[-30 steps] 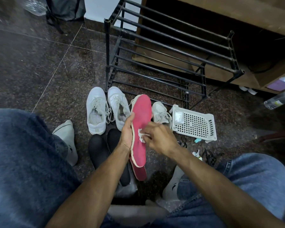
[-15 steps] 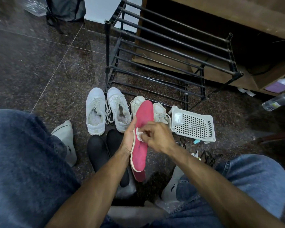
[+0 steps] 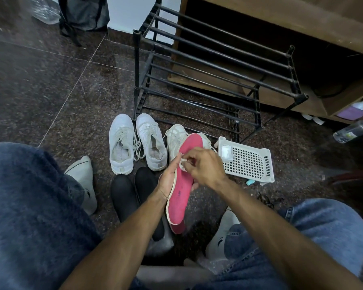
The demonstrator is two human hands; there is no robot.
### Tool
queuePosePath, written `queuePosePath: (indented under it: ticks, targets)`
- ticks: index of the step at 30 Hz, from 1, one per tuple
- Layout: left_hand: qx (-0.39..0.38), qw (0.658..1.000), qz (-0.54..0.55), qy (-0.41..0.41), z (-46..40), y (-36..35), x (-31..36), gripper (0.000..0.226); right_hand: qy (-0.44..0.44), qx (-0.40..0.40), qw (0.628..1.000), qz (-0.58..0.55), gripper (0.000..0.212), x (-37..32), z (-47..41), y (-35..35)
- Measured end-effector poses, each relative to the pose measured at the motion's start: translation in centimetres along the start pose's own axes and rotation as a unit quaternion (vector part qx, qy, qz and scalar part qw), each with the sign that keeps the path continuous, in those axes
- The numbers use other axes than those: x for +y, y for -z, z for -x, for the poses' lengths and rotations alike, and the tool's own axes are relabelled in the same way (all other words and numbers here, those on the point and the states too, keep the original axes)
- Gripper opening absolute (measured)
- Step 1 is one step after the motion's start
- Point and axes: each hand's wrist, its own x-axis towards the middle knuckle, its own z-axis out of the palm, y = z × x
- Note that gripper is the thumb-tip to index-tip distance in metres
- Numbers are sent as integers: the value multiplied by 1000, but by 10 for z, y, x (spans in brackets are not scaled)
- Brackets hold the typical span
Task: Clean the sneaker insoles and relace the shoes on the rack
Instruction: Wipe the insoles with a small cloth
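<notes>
Your left hand [image 3: 169, 179] grips the pink insole [image 3: 183, 181] at frame centre; your right hand [image 3: 203, 164], pinching a white wipe [image 3: 182, 164], has moved up toward the toe. Wiping nearly covers it; relacing untouched.

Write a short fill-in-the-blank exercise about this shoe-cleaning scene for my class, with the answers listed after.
1. The left hand holds an insole whose colour is ____.
2. The right hand pinches a small white ____ against the insole.
3. The white basket lies on the floor to the ____ of the insole.
4. The number of shoes on the black rack is ____.

Answers: pink; wipe; right; zero
</notes>
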Motion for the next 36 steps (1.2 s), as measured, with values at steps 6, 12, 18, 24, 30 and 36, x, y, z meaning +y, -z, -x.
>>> queuePosePath:
  ticks: [6,12,18,24,30,36]
  targets:
    - [6,997,-61,43,10,-1,-4,51,-127,115,985,-10,16,11,-43,19]
    - [74,993,-87,-17,3,2,3,40,-89,64,994,-19,16,9,-20,8]
    - [95,971,-199,-96,-6,-1,1,43,-68,19,997,-4,22,15,-5,-2]
    - [71,952,-285,-89,-2,3,-1,48,-98,63,993,18,25,22,-33,12]
    - [59,938,-324,-109,-3,4,-1,55,-15,6,999,29,24,17,-20,7]
    - [47,942,-322,-83,-2,1,-7,63,-99,98,990,23,20,34,-31,18]
